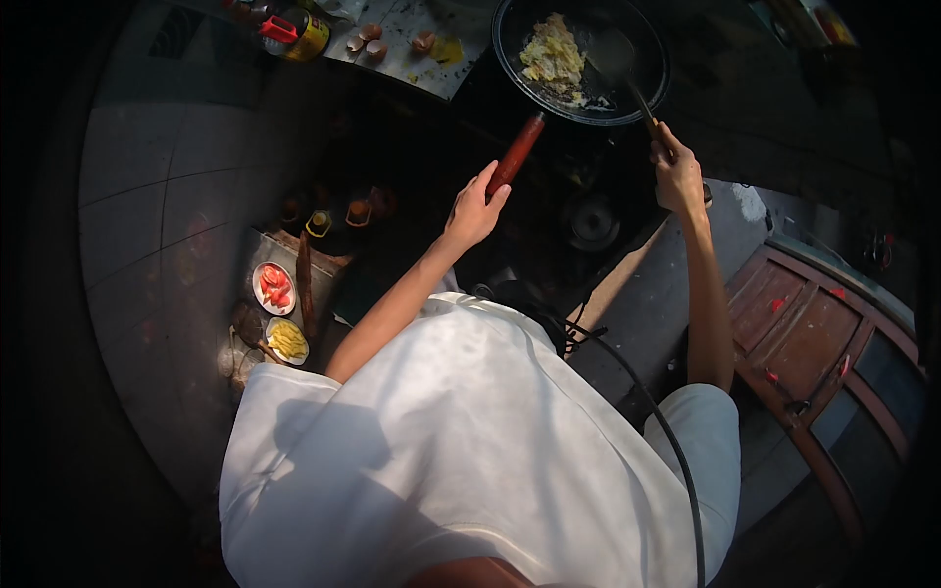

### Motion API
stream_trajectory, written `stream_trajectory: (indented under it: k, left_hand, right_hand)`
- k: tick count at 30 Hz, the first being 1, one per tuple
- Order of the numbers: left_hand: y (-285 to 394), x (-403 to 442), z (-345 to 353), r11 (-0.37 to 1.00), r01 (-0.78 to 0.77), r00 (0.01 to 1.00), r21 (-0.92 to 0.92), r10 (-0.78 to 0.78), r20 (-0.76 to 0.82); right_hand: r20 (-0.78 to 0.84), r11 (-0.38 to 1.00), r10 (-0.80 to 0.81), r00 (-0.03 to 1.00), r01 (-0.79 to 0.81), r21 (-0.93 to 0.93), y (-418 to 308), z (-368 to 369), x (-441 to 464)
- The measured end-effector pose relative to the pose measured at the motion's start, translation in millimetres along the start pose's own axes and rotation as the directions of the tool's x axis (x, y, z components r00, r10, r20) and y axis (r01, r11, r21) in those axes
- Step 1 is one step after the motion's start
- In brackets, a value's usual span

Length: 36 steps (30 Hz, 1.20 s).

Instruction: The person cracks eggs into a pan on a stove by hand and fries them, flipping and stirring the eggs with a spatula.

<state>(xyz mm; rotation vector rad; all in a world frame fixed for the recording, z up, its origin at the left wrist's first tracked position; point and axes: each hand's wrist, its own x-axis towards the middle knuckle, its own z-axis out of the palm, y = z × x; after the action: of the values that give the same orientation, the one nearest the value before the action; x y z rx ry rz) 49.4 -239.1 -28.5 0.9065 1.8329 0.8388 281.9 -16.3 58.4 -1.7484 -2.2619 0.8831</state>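
My left hand is wrapped round the red handle of a dark frying pan. Scrambled egg lies in a clump on the pan's left side. In my right hand is the handle of a spatula, closed in my fingers. The spatula's broad head reaches into the pan, just right of the egg, and its outline is dim there. Both arms stretch forward, with the pan at the far side of the view.
Broken eggshells and spilled yolk lie on a counter beside a yellow-labelled bottle. At left are a bowl of red slices and one of yellow pieces. A wooden cabinet stands right; a black cable crosses my shirt.
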Motion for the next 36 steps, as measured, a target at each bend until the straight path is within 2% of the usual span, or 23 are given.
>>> stream_trajectory:
  k: [1,3,4,5,8,9,11,13,16,17,20,23,24,25,27,28,32,36]
  left_hand:
    - [-3,-1,0,1.0,-0.014,1.0,0.008,0.015,-0.015]
    - [-13,-4,3,0.999,-0.036,0.999,0.009,0.037,-0.031]
    - [-18,-5,3,0.998,-0.058,0.997,0.009,0.059,-0.049]
    - [-23,-6,4,0.998,-0.057,0.997,0.008,0.057,-0.054]
    - [-23,-12,3,0.997,-0.059,0.997,-0.045,0.056,-0.048]
    - [-23,-13,3,0.994,-0.068,0.997,-0.087,0.064,-0.043]
    - [-23,-15,2,0.989,-0.079,0.997,-0.129,0.074,-0.038]
    - [-26,-15,2,0.982,-0.117,0.993,-0.149,0.112,-0.039]
    - [-24,-17,1,0.982,-0.074,0.997,-0.175,0.073,-0.013]
    - [-23,-17,1,0.982,-0.076,0.997,-0.173,0.075,-0.011]
    - [-21,-23,1,0.975,-0.056,0.998,-0.217,0.052,-0.026]
    - [-24,-30,-6,0.965,-0.017,1.0,-0.263,0.015,-0.008]
    - [-28,-33,-10,0.966,0.018,1.0,-0.259,-0.016,0.011]
    - [-32,-35,-15,0.965,0.052,0.999,-0.256,-0.046,0.027]
    - [-47,-41,-23,0.968,0.048,0.999,-0.246,-0.048,0.005]
    - [-54,-45,-28,0.971,0.046,0.999,-0.233,-0.05,-0.01]
    - [-88,-59,-42,0.98,0.062,0.994,-0.189,-0.077,-0.074]
    - [-101,-69,-50,0.981,0.105,0.988,-0.163,-0.121,-0.096]
  right_hand:
    - [-0.001,1.0,0.0,1.0,0.0,0.001,3,1,5]
    - [0.135,0.94,0.005,0.991,-0.051,0.337,12,2,12]
    - [0.247,0.893,0.088,0.965,-0.187,0.41,15,-1,13]
    - [0.249,0.894,0.084,0.965,-0.183,0.409,19,-1,12]
    - [0.428,0.809,0.094,0.899,-0.32,0.494,23,-1,12]
    - [0.43,0.81,0.092,0.898,-0.319,0.492,23,2,13]
    - [0.533,0.704,0.046,0.845,-0.406,0.583,21,10,14]
    - [0.547,0.671,0.051,0.836,-0.434,0.601,-5,11,8]
    - [0.566,0.488,-0.005,0.825,-0.492,0.721,-14,29,19]
    - [0.563,0.487,-0.005,0.826,-0.49,0.723,-10,38,25]
    - [0.468,0.325,-0.063,0.881,-0.426,0.845,-17,62,33]
    - [0.38,0.346,-0.035,0.925,-0.345,0.873,-17,73,29]
    - [0.337,0.424,0.012,0.941,-0.31,0.851,-21,70,20]
    - [0.338,0.427,0.006,0.941,-0.308,0.85,-18,69,17]
    - [0.253,0.57,0.052,0.966,-0.237,0.787,-4,64,13]
    - [0.231,0.593,0.059,0.971,-0.221,0.775,-2,60,10]
    - [0.2,0.67,0.055,0.978,-0.185,0.719,6,48,10]
    - [0.101,0.738,-0.055,0.993,-0.027,0.674,-4,48,23]
